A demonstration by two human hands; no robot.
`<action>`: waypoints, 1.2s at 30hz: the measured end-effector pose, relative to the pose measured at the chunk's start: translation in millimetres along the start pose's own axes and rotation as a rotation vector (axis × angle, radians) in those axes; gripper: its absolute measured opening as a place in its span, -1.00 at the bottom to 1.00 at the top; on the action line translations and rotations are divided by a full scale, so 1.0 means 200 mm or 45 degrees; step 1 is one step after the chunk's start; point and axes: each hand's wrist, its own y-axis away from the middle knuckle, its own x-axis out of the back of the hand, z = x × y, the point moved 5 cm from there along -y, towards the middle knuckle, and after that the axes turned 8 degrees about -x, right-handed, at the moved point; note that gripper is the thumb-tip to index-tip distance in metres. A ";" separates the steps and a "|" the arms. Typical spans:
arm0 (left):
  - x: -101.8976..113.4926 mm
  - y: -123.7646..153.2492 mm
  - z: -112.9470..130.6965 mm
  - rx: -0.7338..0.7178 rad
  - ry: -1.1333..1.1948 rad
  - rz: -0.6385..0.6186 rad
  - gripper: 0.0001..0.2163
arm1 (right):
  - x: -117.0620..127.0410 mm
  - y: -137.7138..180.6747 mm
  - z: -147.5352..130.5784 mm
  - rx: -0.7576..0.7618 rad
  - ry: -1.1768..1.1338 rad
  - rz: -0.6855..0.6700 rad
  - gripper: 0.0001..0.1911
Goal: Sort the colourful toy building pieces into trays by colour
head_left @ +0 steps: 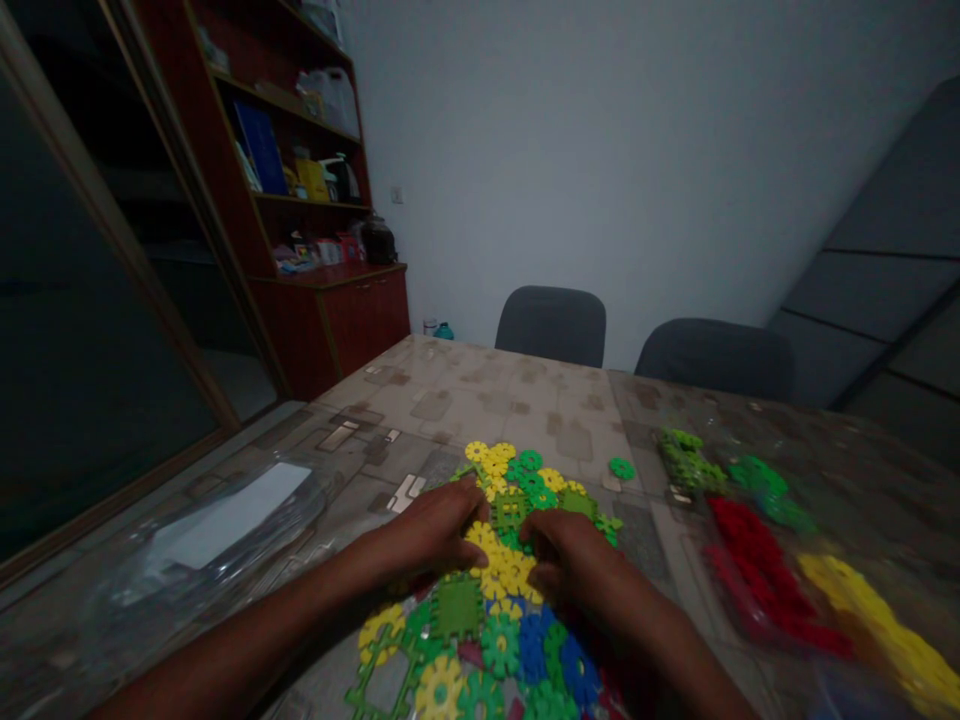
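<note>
Head view: both hands sit on the pile (501, 575) of yellow, green and blue gear pieces near the worktop's (480, 400) front edge. The left hand (435, 525) presses yellow pieces, with the right hand (566, 555) just beside it. Their fingers curl down; whether they grasp anything, I cannot tell. 1 green gear (621, 467) lies apart beyond the pile.

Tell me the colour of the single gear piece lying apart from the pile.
The lone gear piece is green; the head view shows it.
</note>
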 end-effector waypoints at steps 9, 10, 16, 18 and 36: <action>-0.02 0.00 0.00 -0.015 0.154 0.023 -0.70 | 0.06 0.08 0.03 -0.075 0.093 -0.012 -0.72; -0.02 0.00 0.00 -0.022 0.173 0.027 -0.71 | 0.04 0.08 0.01 -0.071 0.083 -0.024 -0.75; 0.08 0.03 0.01 -0.080 0.334 0.017 -0.89 | -0.01 0.05 0.00 -0.020 -0.004 -0.157 -0.80; 0.09 0.03 0.01 -0.104 0.406 -0.003 -0.91 | 0.01 0.06 0.01 -0.015 0.024 -0.120 -0.68; -0.02 0.05 0.08 -0.089 0.407 -0.065 -0.88 | 0.04 0.06 -0.04 -0.045 -0.075 -0.129 -0.71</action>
